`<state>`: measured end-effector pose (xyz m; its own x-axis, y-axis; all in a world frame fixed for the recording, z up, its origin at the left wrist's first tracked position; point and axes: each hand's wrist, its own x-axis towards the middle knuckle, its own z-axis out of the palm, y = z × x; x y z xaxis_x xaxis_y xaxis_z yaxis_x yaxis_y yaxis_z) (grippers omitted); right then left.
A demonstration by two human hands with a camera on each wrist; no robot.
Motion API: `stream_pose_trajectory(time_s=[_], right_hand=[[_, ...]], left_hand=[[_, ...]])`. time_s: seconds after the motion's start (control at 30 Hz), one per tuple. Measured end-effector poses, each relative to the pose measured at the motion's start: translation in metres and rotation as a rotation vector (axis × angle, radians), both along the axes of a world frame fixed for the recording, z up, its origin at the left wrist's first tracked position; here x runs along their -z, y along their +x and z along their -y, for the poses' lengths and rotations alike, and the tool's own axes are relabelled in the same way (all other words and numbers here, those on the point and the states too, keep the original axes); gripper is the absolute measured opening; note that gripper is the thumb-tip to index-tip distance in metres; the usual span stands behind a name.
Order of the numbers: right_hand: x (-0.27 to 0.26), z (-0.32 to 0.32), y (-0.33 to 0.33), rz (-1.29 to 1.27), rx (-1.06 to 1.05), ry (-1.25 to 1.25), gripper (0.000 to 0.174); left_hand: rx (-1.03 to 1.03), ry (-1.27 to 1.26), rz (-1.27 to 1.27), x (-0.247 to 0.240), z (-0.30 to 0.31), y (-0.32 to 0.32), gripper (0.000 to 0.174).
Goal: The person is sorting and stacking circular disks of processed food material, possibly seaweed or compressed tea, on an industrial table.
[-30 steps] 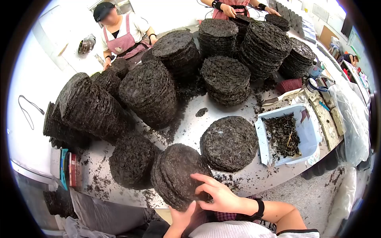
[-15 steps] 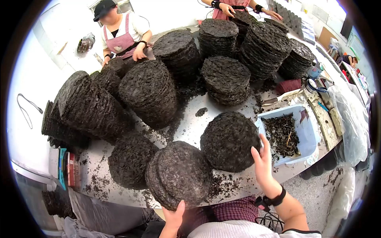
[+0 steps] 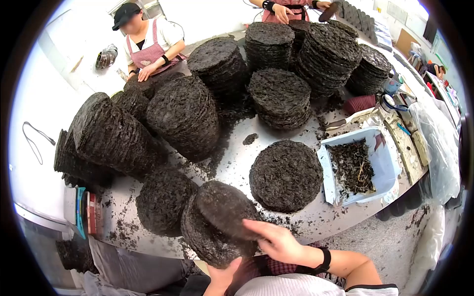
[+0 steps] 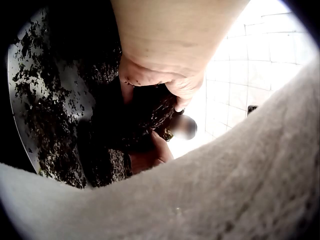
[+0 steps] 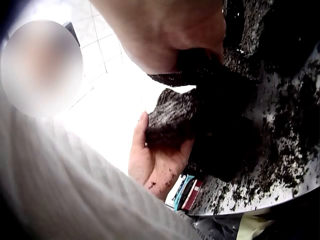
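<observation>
A stack of dark round dried-seaweed discs leans at the near edge of the metal table. My right hand grips the near edge of the top disc, which sits tilted above the rest. The right wrist view shows its fingers curled over that disc's rim. My left hand cups the stack's near side from below, with its palm under the discs. The left wrist view shows the left hand against the dark discs.
A lower stack of discs lies just right, beside a blue-white tray of scraps. Another stack sits left, and tall stacks fill the far table. Two people work at the far side. Crumbs litter the table.
My right hand has come back from the right-hand stack by the tray to the near stack, and now grips the top disc, which sits raised and tilted. The left hand stays under the stack.
</observation>
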<state>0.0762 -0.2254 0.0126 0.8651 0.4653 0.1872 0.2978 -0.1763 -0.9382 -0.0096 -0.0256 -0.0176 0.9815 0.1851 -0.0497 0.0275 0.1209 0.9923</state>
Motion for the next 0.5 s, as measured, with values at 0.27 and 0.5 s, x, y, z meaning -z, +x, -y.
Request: stream_pose_trajectory(time_s=[0.27, 0.5], right_hand=[[0.042, 0.067, 0.033, -0.112, 0.872, 0.274, 0.062], [-0.009, 0.018, -0.005, 0.093, 0.014, -0.008, 0.06]], left_hand=[[-0.132, -0.087, -0.105, -0.005, 0.001, -0.001, 0.079], [-0.016, -0.04, -0.137, -0.017, 0.015, 0.016, 0.053]])
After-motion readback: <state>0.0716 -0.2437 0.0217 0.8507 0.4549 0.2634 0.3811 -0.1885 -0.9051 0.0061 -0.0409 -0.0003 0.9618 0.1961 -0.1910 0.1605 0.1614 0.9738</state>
